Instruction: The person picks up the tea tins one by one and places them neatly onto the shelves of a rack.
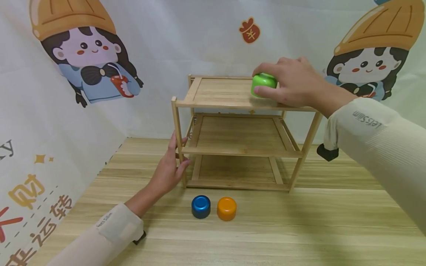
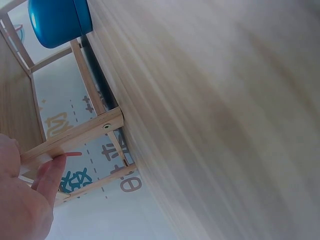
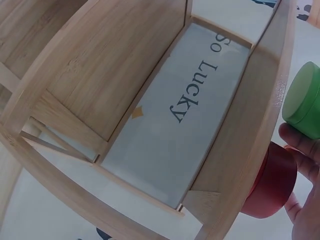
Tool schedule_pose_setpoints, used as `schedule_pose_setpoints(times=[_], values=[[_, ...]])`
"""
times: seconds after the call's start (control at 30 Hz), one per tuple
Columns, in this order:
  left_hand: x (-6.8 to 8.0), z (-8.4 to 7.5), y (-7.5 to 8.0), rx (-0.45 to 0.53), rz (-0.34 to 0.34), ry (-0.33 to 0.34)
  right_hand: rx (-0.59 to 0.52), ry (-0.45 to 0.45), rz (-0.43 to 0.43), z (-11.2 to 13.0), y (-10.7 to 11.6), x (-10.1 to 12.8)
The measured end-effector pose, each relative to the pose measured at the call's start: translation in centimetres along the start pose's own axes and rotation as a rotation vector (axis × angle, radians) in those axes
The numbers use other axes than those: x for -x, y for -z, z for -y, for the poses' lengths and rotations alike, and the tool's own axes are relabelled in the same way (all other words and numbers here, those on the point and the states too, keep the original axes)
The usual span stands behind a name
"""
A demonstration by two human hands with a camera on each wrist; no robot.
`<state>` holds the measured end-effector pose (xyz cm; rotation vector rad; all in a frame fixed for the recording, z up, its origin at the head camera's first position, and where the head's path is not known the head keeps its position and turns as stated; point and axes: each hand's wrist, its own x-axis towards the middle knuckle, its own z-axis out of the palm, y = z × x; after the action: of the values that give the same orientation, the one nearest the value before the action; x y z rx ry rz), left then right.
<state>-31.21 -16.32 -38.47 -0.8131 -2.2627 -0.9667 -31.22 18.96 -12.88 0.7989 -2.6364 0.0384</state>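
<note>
A bamboo shelf (image 1: pixel 233 92) with three tiers stands on the wooden table. My right hand (image 1: pixel 257 80) reaches over the top tier and grips a green cup (image 1: pixel 265 83) turned upside down there. In the right wrist view the green cup (image 3: pixel 304 102) sits beside a red cup (image 3: pixel 270 182), with my fingers (image 3: pixel 300 147) against both; the head view hides the red one. My left hand (image 1: pixel 177 159) holds the shelf's front-left post (image 1: pixel 176 125) between thumb and fingers. In the left wrist view a fingertip (image 2: pixel 50 172) lies on a shelf rail (image 2: pixel 75 132).
A blue cup (image 1: pixel 201 206) and an orange cup (image 1: pixel 226 208) stand upside down side by side on the table (image 1: pixel 266 236), just in front of the shelf. The blue cup (image 2: pixel 57 20) also shows in the left wrist view. Cartoon-printed fabric walls close the back and left.
</note>
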Motion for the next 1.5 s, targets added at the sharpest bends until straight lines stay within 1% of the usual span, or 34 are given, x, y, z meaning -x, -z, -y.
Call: schedule_pose_setpoints(times=[0.5, 1.2, 1.5], values=[[0.0, 0.0, 0.0, 0.008, 0.012, 0.025, 0.057, -0.027, 0.068, -0.3, -0.6, -0.3], [0.0, -0.1, 0.1, -0.005, 0.008, 0.008, 0.091, -0.043, 0.07, -0.5, -1.2, -0.1], [0.0, 0.0, 0.1, -0.017, 0.009, 0.016, 0.09, -0.056, 0.062, -0.6, -1.4, -0.1]])
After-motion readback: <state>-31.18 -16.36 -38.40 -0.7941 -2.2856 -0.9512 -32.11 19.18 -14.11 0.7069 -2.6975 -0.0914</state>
